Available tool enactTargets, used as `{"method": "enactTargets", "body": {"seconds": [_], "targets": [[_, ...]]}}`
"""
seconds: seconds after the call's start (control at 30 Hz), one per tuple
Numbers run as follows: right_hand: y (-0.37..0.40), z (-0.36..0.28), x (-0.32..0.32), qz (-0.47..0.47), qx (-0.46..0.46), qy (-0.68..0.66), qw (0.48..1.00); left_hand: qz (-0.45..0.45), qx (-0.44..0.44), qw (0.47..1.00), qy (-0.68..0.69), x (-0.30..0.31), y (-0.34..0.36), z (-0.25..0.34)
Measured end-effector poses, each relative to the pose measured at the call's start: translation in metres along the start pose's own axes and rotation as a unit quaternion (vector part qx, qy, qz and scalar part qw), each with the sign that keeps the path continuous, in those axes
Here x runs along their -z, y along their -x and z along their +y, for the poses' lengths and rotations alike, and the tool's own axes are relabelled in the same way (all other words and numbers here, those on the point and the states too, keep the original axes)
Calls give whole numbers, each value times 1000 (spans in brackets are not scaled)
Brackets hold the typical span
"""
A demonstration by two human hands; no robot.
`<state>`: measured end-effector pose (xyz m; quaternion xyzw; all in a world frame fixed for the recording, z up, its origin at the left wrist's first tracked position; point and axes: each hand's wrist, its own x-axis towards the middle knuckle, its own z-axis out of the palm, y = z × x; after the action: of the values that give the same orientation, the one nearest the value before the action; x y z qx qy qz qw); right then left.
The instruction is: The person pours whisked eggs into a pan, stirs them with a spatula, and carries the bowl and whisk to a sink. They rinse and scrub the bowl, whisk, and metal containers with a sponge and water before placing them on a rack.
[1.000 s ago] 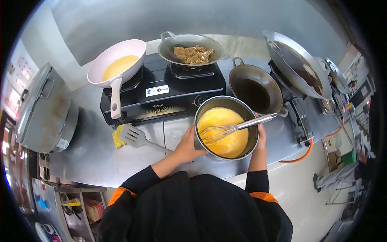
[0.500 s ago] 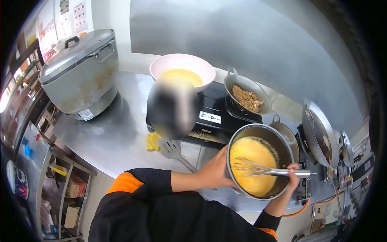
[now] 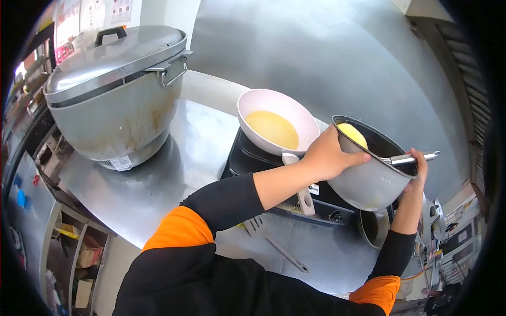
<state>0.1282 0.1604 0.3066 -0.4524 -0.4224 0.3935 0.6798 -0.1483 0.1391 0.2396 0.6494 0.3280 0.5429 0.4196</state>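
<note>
Both hands hold a deep grey pot [image 3: 363,181] up over the stove, tilted to the left and away from me. Yellow liquid [image 3: 353,135] shows inside, close to the lowered rim. My left hand [image 3: 328,155] is closed around the pot's left side, thumb along the outer wall. On the right side, my right hand [image 3: 416,171] grips the pot and pins the whisk handle [image 3: 406,159] against the rim; the wires are mostly hidden inside. Left of the pot, a pink frying pan [image 3: 308,117] with a layer of yellow liquid [image 3: 271,130] sits on the black gas stove [image 3: 240,158].
A large lidded rice cooker [image 3: 121,124] stands at the left on the steel counter [image 3: 195,124]. A slotted turner [image 3: 279,247] lies along the front. Another pot [image 3: 373,229] is below the held one. The pan's handle [image 3: 304,200] points toward me.
The pot has risen and moved away from me to the pan's right side, going from nearly upright to tilted. The whisk moved with it. My view has shifted left.
</note>
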Motion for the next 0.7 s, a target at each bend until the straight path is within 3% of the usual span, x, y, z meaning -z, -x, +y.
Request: {"method": "enactTargets", "body": {"seconds": [0.17,0.33,0.7], "targets": [[-44,14,-57,-10,1,49,999,56,-19,997,56,34,-32,-39],[-68,19,-98,-4,-17,96,995,85,25,993,79,49,-49,-62],[-102,24,-110,-38,-43,166,985,129,50,985,100,38,-60,-89]]}}
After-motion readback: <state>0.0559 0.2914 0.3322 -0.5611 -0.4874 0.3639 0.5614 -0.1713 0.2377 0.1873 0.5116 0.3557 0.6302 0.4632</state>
